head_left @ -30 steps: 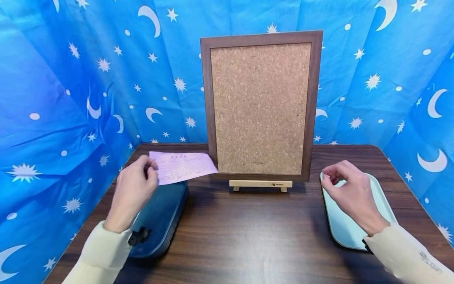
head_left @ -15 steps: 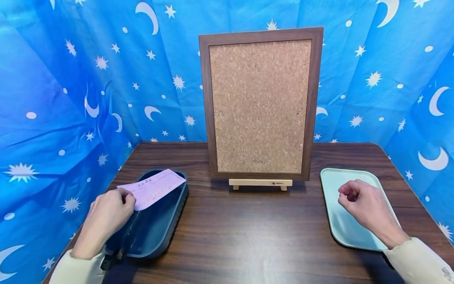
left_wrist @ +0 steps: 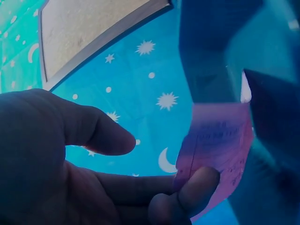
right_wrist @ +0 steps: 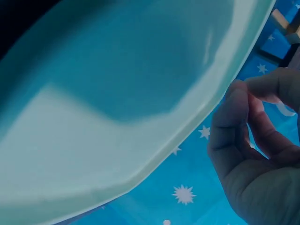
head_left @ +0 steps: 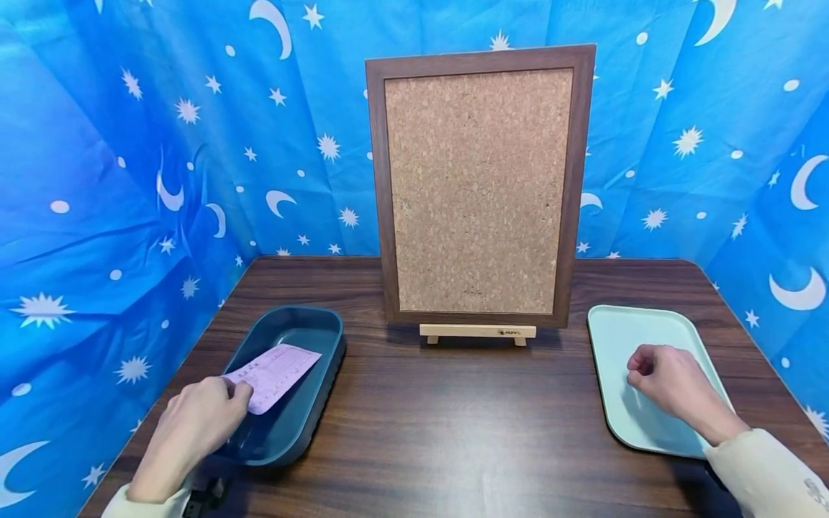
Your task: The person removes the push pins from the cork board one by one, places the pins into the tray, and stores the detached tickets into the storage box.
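Note:
A thin pinkish printed paper slip (head_left: 278,374) slants over the dark blue bin (head_left: 324,424). My left hand (head_left: 201,421) holds its near end at the bin's left side. In the left wrist view, one fingertip lies in front of the slip (left_wrist: 218,136) and another finger passes behind it, while the thumb stands apart. Over the pale green tray (head_left: 615,338) is my right hand (head_left: 676,385), its thumb and index tips meeting. The right wrist view shows these fingertips (right_wrist: 239,89) together beside the tray's rim, with nothing visible between them.
A cork board (head_left: 479,194) in a brown frame stands at the back middle on a small wooden easel (head_left: 476,332). The bin and the tray flank it on the dark wood table (head_left: 453,424). Blue star-patterned cloth (head_left: 291,108) hangs behind and at both sides.
My left hand has come left and down, lowering the slip from beside the cork board to over the bin. My right hand has shifted slightly right and nearer, over the tray.

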Demonstrator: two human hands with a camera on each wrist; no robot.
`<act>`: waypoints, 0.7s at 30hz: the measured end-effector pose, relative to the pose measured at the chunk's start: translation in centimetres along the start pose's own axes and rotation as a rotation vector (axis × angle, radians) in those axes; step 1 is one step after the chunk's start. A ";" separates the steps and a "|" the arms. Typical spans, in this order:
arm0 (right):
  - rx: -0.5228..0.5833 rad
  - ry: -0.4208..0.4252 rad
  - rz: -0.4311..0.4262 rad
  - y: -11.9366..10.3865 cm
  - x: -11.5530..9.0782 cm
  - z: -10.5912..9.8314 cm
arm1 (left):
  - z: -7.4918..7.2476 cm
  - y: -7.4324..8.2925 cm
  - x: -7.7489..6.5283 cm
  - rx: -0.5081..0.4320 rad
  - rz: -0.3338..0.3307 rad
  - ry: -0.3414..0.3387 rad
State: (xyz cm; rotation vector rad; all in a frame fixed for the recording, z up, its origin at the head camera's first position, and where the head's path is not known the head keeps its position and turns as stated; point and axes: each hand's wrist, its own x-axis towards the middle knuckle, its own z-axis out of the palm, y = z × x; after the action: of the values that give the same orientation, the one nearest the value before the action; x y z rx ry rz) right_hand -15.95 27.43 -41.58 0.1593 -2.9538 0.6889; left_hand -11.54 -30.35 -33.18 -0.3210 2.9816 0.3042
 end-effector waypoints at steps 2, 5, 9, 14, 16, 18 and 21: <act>-0.004 -0.023 0.010 0.2 0.0 0.2 | 0.3 -0.1 0.0 0.008 -0.004 -0.031; 0.002 -0.048 0.019 0.5 -0.1 0.5 | 0.8 -0.1 0.2 0.016 -0.008 -0.063; 0.008 -0.068 0.026 0.7 -0.1 0.9 | 1.1 -0.1 0.3 0.021 -0.015 -0.084; 0.002 -0.090 0.043 0.9 -0.2 1.2 | 1.2 -0.3 0.2 0.014 -0.024 -0.114; 0.004 -0.098 0.045 1.0 -0.2 1.2 | 1.2 -0.3 0.2 0.015 -0.023 -0.115; 0.006 -0.097 0.048 0.9 -0.1 1.0 | 1.2 -0.3 0.2 0.026 -0.015 -0.093; 0.007 -0.051 0.031 0.6 -0.1 0.7 | 1.0 0.2 0.0 0.037 0.018 -0.004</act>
State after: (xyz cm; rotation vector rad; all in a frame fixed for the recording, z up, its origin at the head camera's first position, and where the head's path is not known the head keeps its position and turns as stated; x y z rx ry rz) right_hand -15.96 27.65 -42.43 0.1343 -3.0086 0.7095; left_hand -11.44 -29.97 -34.16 -0.2886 2.9833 0.2513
